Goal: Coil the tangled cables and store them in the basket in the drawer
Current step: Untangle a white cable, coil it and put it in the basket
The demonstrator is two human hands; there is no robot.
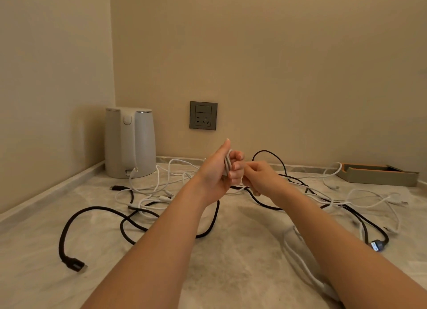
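Note:
My left hand [216, 172] is raised over the counter and holds a small coil of white cable [227, 164] wrapped around its fingers. Just to its right, my right hand [261, 178] pinches the loose run of that same white cable. Below them a tangle lies on the marble counter [231, 251]: thick black braided cables [92, 210] with a plug at the front left, another black cable with a blue USB plug [377, 245] at the right, and thin white cables [159, 184] looping across the back. No drawer or basket is in view.
A white electric kettle [129, 142] stands in the back left corner. A grey wall socket [203, 115] sits on the back wall. A shallow grey and orange tray [379, 173] rests at the back right. Walls close off the left and the back.

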